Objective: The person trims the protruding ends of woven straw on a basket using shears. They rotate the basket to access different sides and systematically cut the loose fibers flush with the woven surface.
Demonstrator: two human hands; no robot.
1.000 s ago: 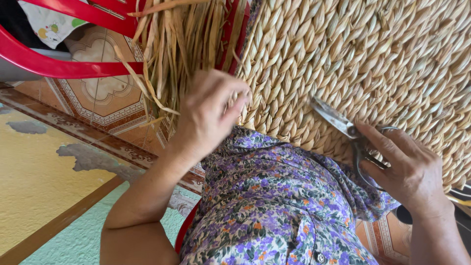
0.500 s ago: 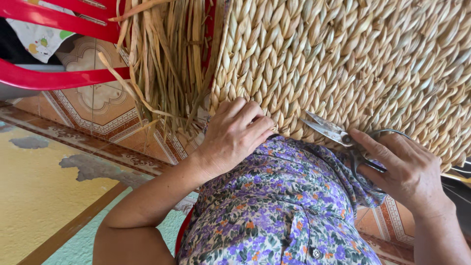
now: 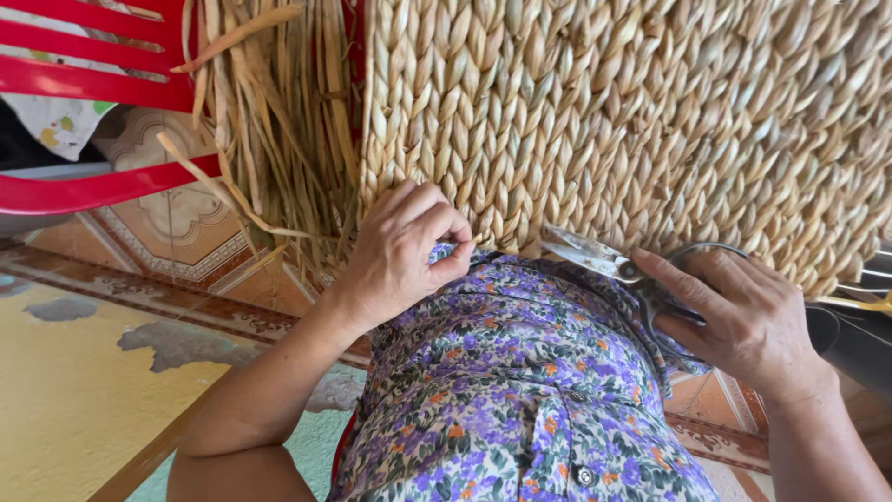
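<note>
**weaver_q:** which way are the scissors (image 3: 618,265) pointing here, and where are they exactly?

**matfan:** Tips aim toward the person's left, tilted a bit up and away, so the long axis runs roughly along the lower edge of the woven straw mat (image 3: 650,121). They sit right at that edge, blades nearly closed, tips touching or just under the braids, can't say which. The right hand (image 3: 743,321) has them: fingers wrapped through the dark handle loops, forefinger stretched along the shank.

**weaver_q:** and the other hand?

**matfan:** left hand (image 3: 404,251) is curled at the same edge, thumb and fingertips pinched together on the bottom braid, just beside the scissor tips with a small gap between.

**weaver_q:** any room to move?

**matfan:** Not much upward, the mat fills everything above. Below is the lap in a purple floral dress (image 3: 520,390), close under both hands. Left of the mat's side edge hang loose straw strands (image 3: 279,139), and past them a red plastic chair (image 3: 93,112). Open patterned floor tiles (image 3: 177,223) lie further left, that's the free side.
</note>
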